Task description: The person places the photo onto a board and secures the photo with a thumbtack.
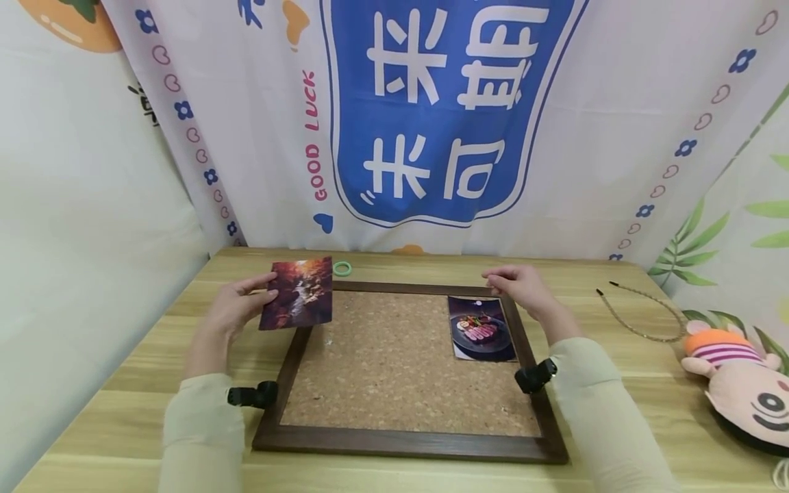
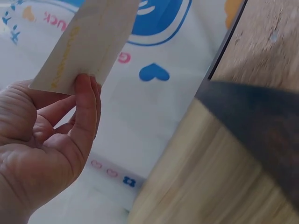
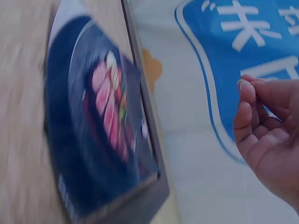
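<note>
My left hand (image 1: 237, 305) pinches a photo print (image 1: 300, 293) by its left edge, with an orange autumn stream scene on it. The left wrist view shows the print's pale back (image 2: 86, 44) with faint yellow lettering. The print hangs over the upper left corner of a brown-framed cork board (image 1: 394, 370). A second photo, of sliced meat on a dark plate (image 1: 482, 329), lies at the board's upper right with a small pale pin near its top. Just beyond it is my right hand (image 1: 524, 291). Its fingers curl with thumb and index tips together, and nothing shows between them.
A pale green ring (image 1: 342, 268) lies behind the board. To the right are a thin braided cord (image 1: 641, 335) and a plush toy (image 1: 742, 383). A small clear pin (image 1: 329, 341) sits on the cork at left. Printed cloth (image 1: 271, 171) hangs behind the table.
</note>
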Demonstrator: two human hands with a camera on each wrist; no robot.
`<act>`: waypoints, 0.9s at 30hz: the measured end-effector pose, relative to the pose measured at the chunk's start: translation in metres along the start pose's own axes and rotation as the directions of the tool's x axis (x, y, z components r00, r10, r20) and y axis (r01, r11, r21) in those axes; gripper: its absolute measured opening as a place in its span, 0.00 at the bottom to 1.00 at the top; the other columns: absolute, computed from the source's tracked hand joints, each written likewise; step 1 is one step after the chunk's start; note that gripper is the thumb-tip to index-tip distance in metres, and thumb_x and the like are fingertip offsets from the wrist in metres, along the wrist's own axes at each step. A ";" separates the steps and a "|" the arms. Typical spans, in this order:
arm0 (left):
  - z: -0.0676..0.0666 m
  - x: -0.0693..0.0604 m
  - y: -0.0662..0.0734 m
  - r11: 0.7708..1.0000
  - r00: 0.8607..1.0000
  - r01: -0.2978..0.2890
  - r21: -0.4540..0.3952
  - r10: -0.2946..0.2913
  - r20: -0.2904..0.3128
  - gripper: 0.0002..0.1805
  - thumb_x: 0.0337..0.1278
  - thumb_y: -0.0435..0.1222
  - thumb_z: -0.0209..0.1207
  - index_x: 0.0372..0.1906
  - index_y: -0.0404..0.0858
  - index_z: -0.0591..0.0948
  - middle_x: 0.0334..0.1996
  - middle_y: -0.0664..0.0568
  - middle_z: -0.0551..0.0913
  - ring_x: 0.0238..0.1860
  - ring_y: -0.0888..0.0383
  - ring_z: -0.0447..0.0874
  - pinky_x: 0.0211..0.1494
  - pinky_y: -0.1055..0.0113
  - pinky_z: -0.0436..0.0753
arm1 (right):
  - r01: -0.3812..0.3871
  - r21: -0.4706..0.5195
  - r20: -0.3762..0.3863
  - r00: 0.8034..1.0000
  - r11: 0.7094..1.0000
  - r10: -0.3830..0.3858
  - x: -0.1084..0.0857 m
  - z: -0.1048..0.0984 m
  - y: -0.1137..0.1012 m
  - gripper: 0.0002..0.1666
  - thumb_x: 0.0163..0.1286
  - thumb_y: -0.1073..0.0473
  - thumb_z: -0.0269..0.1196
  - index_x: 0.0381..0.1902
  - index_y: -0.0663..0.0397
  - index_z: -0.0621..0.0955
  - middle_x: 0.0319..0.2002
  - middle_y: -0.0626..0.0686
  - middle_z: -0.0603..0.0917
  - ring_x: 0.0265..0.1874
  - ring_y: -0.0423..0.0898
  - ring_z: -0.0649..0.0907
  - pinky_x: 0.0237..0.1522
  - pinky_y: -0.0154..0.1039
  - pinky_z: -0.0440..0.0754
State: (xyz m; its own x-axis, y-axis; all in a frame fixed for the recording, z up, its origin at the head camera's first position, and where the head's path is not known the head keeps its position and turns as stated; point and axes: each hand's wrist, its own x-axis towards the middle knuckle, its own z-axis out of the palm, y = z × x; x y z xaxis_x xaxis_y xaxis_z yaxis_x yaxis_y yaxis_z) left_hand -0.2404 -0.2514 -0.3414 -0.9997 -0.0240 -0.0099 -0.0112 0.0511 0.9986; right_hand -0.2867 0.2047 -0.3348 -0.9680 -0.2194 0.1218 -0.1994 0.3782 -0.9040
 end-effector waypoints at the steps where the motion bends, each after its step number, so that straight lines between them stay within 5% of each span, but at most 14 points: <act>1: 0.003 0.002 0.000 1.000 1.000 -0.001 0.024 0.001 0.007 0.30 0.50 0.29 0.57 0.59 0.29 0.63 0.48 0.44 0.63 0.33 0.68 0.73 0.38 0.76 0.73 | 0.006 0.010 0.003 1.000 1.000 -0.006 0.003 0.005 -0.004 0.16 0.64 0.67 0.51 0.44 0.77 0.73 0.28 0.57 0.78 0.23 0.38 0.76 0.29 0.31 0.76; 9: 0.031 0.016 -0.007 0.993 0.996 0.028 0.113 -0.037 0.075 0.29 0.51 0.30 0.56 0.60 0.29 0.62 0.52 0.39 0.62 0.38 0.63 0.71 0.43 0.72 0.72 | 0.105 0.057 0.031 0.994 0.993 -0.107 0.022 0.046 -0.027 0.11 0.62 0.66 0.54 0.36 0.73 0.76 0.25 0.60 0.77 0.19 0.41 0.75 0.24 0.33 0.75; 17: 0.052 0.026 -0.023 0.982 0.990 0.051 0.183 -0.074 0.122 0.26 0.52 0.30 0.55 0.58 0.30 0.65 0.59 0.37 0.59 0.51 0.50 0.66 0.52 0.58 0.67 | 0.100 0.228 0.069 0.991 0.969 -0.119 0.028 0.081 -0.032 0.09 0.57 0.70 0.58 0.33 0.74 0.75 0.25 0.58 0.78 0.24 0.52 0.79 0.30 0.42 0.78; 21: 0.057 0.027 -0.032 0.966 0.986 0.091 0.243 -0.121 0.114 0.25 0.53 0.32 0.55 0.58 0.33 0.67 0.61 0.38 0.55 0.55 0.45 0.62 0.52 0.56 0.67 | 0.080 0.246 0.093 0.990 0.966 -0.106 0.027 0.092 -0.032 0.08 0.57 0.69 0.58 0.33 0.72 0.75 0.26 0.60 0.80 0.28 0.60 0.78 0.29 0.41 0.77; 27: 0.065 0.030 -0.040 0.958 0.983 0.133 0.253 -0.160 0.091 0.24 0.53 0.30 0.55 0.57 0.32 0.68 0.60 0.37 0.58 0.55 0.46 0.63 0.50 0.56 0.68 | 0.031 0.284 0.127 0.989 0.958 -0.070 0.026 0.103 -0.031 0.06 0.58 0.69 0.58 0.31 0.70 0.76 0.27 0.60 0.81 0.30 0.60 0.79 0.36 0.55 0.73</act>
State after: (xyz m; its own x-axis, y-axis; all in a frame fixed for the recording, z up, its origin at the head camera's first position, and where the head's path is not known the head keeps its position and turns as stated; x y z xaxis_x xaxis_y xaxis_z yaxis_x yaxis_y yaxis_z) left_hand -0.2712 -0.1897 -0.3845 -0.9829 0.0593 -0.1743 -0.1492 0.2987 0.9426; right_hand -0.2906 0.0950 -0.3460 -0.9246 -0.3574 0.1317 -0.1781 0.1000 -0.9789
